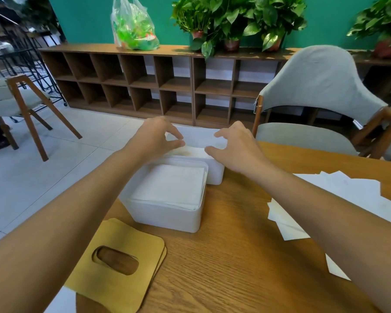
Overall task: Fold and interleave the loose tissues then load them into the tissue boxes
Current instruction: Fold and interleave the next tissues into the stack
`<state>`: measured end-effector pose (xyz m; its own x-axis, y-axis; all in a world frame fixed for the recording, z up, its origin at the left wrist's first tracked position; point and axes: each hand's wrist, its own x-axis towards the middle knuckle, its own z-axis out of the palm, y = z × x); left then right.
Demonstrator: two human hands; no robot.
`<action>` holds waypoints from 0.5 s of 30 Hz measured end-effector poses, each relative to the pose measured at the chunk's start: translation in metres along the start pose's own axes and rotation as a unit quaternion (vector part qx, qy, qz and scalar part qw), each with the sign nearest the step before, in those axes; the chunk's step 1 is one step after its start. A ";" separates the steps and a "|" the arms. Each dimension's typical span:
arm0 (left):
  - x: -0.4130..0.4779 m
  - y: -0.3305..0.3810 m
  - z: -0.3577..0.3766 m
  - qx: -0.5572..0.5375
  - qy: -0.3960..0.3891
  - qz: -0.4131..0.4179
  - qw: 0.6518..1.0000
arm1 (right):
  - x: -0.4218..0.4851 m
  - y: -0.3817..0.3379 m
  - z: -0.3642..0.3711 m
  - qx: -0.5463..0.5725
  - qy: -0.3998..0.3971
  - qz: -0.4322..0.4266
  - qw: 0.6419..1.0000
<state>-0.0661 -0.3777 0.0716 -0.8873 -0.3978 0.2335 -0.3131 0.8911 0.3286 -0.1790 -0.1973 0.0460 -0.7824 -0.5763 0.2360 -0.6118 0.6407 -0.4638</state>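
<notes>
A round wood-grain counter [235, 256] stands on white floor tiles, before a teal wall and a brown cubby shelf [145, 86] topped with potted plants [235, 19]. It carries two white plastic tissue boxes, the near box [167, 218] full of folded sheets and the far box [215, 175] just behind it. It also carries two stacked tan wooden lids [127, 251] and several loose white tissues [343, 184] at the right. The left hand [154, 136] and right hand [237, 147] each show a half-closed grip, thumb and curled fingers grasping opposite ends of a folded white tissue stack [196, 141] over the far box.

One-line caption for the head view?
Left hand and right hand reach over the far white plastic tissue box; near white plastic box holds folded tissues.
</notes>
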 end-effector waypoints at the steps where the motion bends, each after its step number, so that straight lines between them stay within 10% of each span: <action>1: -0.001 0.003 -0.002 0.000 -0.003 0.007 1.000 | -0.003 0.001 -0.003 0.009 0.000 -0.009 1.000; 15: -0.067 0.145 0.007 -0.095 -0.060 0.112 0.987 | -0.130 0.075 -0.120 0.096 -0.017 -0.016 0.995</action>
<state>-0.0541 -0.2202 0.0977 -0.9643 -0.1561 0.2137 -0.0449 0.8923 0.4493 -0.1374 -0.0137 0.0826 -0.7563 -0.6140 0.2259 -0.6006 0.5147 -0.6118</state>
